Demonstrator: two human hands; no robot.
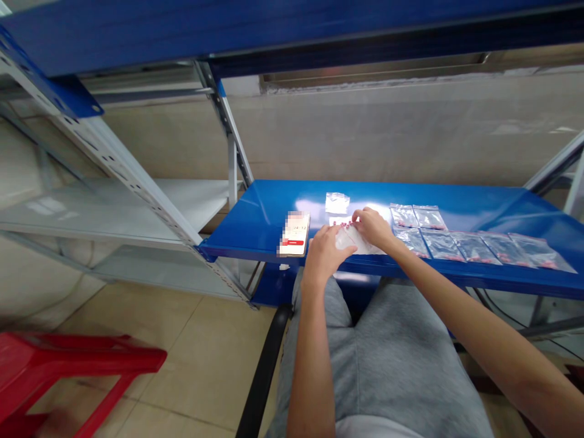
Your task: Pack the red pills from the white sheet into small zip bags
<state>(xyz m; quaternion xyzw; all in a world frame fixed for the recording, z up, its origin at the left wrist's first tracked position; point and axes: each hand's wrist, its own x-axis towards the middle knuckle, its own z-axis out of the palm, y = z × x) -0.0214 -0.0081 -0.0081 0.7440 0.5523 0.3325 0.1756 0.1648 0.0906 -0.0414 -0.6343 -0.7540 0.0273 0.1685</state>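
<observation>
A white sheet or card (360, 243) lies at the front edge of the blue shelf, with a row of small red beads (344, 224) near its far side. My left hand (323, 252) rests over the sheet's left part, thumb stretched out and apart from the fingers. At the right end of the bead row is my right hand (371, 228), its fingertips drawn together and touching the sheet; whatever they pinch is hidden. To the right lie several clear zip bags (441, 244), some holding small red pieces. Behind the sheet sits a small clear bag (337, 202).
A lit phone (295, 236) lies left of my left hand on the blue shelf (274, 201). An upper blue shelf beam (292, 30) crosses overhead. Grey metal racks (118, 164) stand at left, a red stool (82, 359) below. A black chair armrest (264, 371) is beside my leg.
</observation>
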